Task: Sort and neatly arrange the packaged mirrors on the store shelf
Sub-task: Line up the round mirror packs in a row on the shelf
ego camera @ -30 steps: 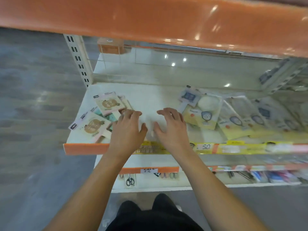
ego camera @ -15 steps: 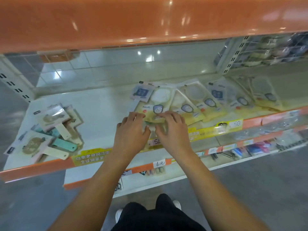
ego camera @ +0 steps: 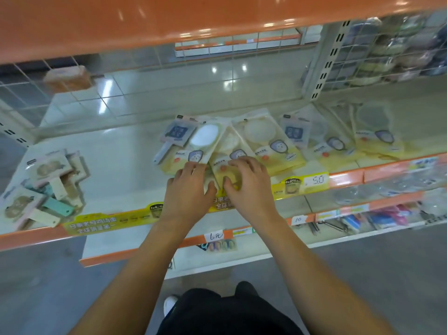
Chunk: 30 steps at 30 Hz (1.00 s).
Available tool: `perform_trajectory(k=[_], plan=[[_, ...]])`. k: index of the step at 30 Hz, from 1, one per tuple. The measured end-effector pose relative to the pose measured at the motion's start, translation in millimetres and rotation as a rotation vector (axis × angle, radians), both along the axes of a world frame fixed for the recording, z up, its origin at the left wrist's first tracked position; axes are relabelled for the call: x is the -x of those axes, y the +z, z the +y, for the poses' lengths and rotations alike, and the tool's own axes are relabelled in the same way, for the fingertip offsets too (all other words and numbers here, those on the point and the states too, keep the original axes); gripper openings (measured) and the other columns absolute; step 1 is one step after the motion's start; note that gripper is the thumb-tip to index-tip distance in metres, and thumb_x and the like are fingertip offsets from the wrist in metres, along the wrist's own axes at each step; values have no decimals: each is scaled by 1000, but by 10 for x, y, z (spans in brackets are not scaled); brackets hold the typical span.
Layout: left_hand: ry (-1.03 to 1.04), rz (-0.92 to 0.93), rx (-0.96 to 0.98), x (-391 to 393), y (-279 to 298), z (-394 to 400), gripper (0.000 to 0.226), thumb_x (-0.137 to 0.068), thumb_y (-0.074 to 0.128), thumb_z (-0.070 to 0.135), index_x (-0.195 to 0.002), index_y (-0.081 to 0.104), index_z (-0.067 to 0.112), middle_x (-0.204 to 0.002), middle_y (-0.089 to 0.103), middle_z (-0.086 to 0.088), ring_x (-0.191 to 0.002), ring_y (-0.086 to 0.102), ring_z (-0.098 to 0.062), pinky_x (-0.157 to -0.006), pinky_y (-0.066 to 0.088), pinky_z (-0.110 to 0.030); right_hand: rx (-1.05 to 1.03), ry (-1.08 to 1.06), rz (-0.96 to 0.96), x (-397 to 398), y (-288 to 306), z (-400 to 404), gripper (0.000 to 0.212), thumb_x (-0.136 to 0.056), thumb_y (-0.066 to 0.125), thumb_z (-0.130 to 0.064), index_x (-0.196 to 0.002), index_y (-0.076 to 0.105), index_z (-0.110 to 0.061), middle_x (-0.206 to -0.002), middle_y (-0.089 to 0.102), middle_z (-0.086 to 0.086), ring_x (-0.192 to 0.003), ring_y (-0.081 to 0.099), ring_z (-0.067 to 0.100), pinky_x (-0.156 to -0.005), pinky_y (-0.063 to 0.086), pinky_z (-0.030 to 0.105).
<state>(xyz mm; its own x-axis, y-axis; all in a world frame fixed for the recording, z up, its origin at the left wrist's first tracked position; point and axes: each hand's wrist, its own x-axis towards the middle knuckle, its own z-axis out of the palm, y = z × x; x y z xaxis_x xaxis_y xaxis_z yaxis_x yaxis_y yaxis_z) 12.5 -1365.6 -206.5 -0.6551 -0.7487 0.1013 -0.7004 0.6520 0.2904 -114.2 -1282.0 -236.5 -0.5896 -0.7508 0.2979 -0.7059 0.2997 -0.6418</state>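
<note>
Packaged mirrors (ego camera: 232,151) are fanned out, overlapping, on the shelf (ego camera: 116,170), from centre to 3 o'clock in the head view. One yellow-carded pack (ego camera: 226,169) at the front of the fan is touched by both hands. The left hand (ego camera: 187,189) is laid on its left edge, fingers spread and slightly curled. The right hand (ego camera: 246,184) is set on its right side, thumb tucked at the lower edge. A full pinch cannot be confirmed; it is read as pressing and squaring, not lifting.

A second loose pile (ego camera: 41,187) of other mirror packs is seen at 9 o'clock, well apart, near the shelf's left end.

Handling judgement: packs are expected to be light and flat, with stiff card backs under glossy film, so sliding over each other is likely. The glass inside is taken as fragile; bending or dropping should be avoided. Best taken by the card edges or the lower corners, not by pressure on the round mirror face. The price strip (ego camera: 316,181) runs just in front of the hands.
</note>
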Motion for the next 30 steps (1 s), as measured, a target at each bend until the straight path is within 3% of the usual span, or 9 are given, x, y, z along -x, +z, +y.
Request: perform_trajectory(k=[11, 17, 23, 30], plan=[[79, 10, 12, -72, 52, -114, 39, -88, 55, 31, -124, 52, 17, -126, 52, -5, -109, 55, -29, -84, 43, -41, 2, 71, 9, 30, 82, -227, 46, -82, 45, -43, -116, 64, -20, -122, 58, 4, -117, 51, 27, -95, 45, 47], [96, 48, -2, -236, 27, -424, 36, -89, 54, 32, -122, 53, 16, -124, 53, -6, -110, 55, -31, -86, 45, -43, -36, 86, 53, -111, 112, -520, 46, -82, 48, -43, -117, 63, -18, -122, 56, 4, -117, 51, 31, -96, 43, 48], [91, 107, -34, -481, -13, -770, 34, -88, 57, 31, -118, 54, 16, -119, 52, -4, -104, 55, -29, -84, 43, -41, -82, 69, 58, -344, 140, -860, 40, -83, 64, -32, -121, 60, -20, -127, 53, 2, -121, 46, 29, -96, 43, 46], [91, 112, -58, -757, -40, -1124, 37, -90, 54, 33, -124, 51, 18, -125, 50, -1, -108, 54, -27, -85, 40, -39, -274, 94, 67, -505, 272, -1443, 52, -88, 59, -37, -136, 47, -23, -141, 40, 5, -129, 35, 32, -103, 38, 45]])
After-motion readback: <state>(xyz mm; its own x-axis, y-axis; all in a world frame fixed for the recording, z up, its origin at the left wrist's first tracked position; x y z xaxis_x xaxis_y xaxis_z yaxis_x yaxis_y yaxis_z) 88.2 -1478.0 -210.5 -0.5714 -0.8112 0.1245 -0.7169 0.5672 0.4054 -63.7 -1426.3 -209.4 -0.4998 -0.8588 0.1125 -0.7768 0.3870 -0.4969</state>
